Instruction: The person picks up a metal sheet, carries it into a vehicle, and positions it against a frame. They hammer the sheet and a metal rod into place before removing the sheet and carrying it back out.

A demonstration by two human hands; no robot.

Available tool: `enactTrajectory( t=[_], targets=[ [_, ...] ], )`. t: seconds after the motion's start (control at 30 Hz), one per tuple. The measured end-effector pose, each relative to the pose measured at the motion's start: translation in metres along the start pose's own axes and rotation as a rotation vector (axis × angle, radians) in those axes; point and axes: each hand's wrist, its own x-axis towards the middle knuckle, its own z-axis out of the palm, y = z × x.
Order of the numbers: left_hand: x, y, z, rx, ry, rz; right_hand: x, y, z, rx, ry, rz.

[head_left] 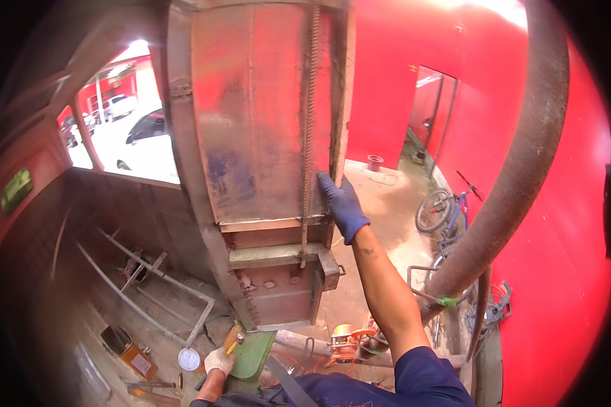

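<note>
A tall, worn metal frame (265, 261) with a shiny sheet panel (251, 122) stands upright before me. A ribbed steel rod (310, 136) runs down its front, and a small box-like metal piece (329, 270) sits at its lower right. My right hand (346, 207), in a blue glove, grips the frame's right edge; some of its fingers are hidden. Low at the left, my left hand (218, 360), in a white glove, is closed around what looks like a hammer (233, 347) with a yellow handle. Beside it is a green metal piece (252, 356).
A thick rusty pipe (509, 197) curves down at the right, by a bicycle (448, 210). An orange machine (345, 342) and cables lie below. At left are a bent tube frame (142, 268), an orange-brown can (139, 361) and a white-topped tub (189, 359).
</note>
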Motion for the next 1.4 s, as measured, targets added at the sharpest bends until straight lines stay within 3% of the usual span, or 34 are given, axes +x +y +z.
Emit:
enactTrajectory(
  t=[0.17,0.23,0.27,0.3,0.37,0.4,0.43,0.5,0.6,0.73,0.83,0.87,0.97,1.03,1.1,1.17,1.2,1.23,1.33,1.37,1.4],
  targets=[
    [-0.046,0.044,-0.064,-0.188,-0.011,0.115,0.015,-0.014,-0.014,0.083,-0.171,-0.059],
    [-0.070,0.069,-0.107,-0.387,0.112,0.303,0.027,-0.028,-0.016,0.241,-0.254,-0.046],
    [-0.061,0.065,-0.117,-0.339,0.173,0.469,0.034,-0.031,-0.015,0.256,-0.233,-0.027],
    [-0.096,0.102,-0.163,-0.507,0.273,0.505,0.038,-0.030,-0.014,0.264,-0.260,-0.024],
    [-0.104,0.127,-0.206,-0.441,0.508,0.805,0.048,-0.023,-0.009,0.177,-0.165,0.023],
    [-0.118,0.150,-0.231,-0.673,0.374,0.593,0.055,-0.013,-0.009,0.145,-0.158,0.003],
    [-0.127,0.173,-0.253,-0.877,0.273,0.547,0.057,-0.008,-0.006,0.242,-0.163,-0.064],
    [-0.130,0.207,-0.276,-1.112,0.215,0.600,0.049,-0.021,-0.007,0.155,-0.162,-0.017],
    [-0.106,0.263,-0.285,-1.239,0.351,0.592,0.057,-0.011,-0.006,0.142,-0.132,-0.100],
    [-0.095,0.319,-0.284,-1.224,0.305,0.638,0.063,-0.010,-0.006,0.077,-0.150,-0.073],
    [-0.079,0.325,-0.286,-1.206,0.255,0.662,0.049,-0.027,-0.005,0.153,-0.204,-0.001],
    [-0.073,0.322,-0.289,-1.342,0.320,0.613,0.056,-0.017,-0.003,0.114,-0.129,-0.107],
    [-0.067,0.316,-0.294,-1.559,0.460,0.583,0.044,-0.032,-0.002,-0.006,-0.093,-0.109],
    [-0.077,0.324,-0.293,-1.301,0.429,0.640,0.054,-0.022,-0.003,-0.014,-0.127,-0.083],
    [-0.071,0.323,-0.289,-1.054,0.545,0.754,0.051,-0.026,0.001,-0.001,-0.033,-0.045],
    [-0.058,0.322,-0.295,-1.464,0.463,0.485,0.057,-0.015,0.002,0.061,-0.037,-0.107],
    [-0.056,0.319,-0.297,-1.491,0.607,0.555,0.058,-0.014,0.002,0.040,-0.018,-0.121],
    [-0.055,0.320,-0.297,-1.500,0.597,0.557,0.059,-0.015,0.001,0.015,0.003,-0.141],
    [-0.055,0.321,-0.301,-1.159,0.705,0.905,0.045,-0.032,0.004,0.008,0.004,-0.025],
    [-0.052,0.319,-0.311,-1.161,0.699,0.930,0.048,-0.030,0.004,0.004,0.022,-0.039],
    [-0.054,0.316,-0.327,-1.368,0.631,0.839,0.053,-0.022,0.002,-0.010,0.003,-0.082]
  ],
)
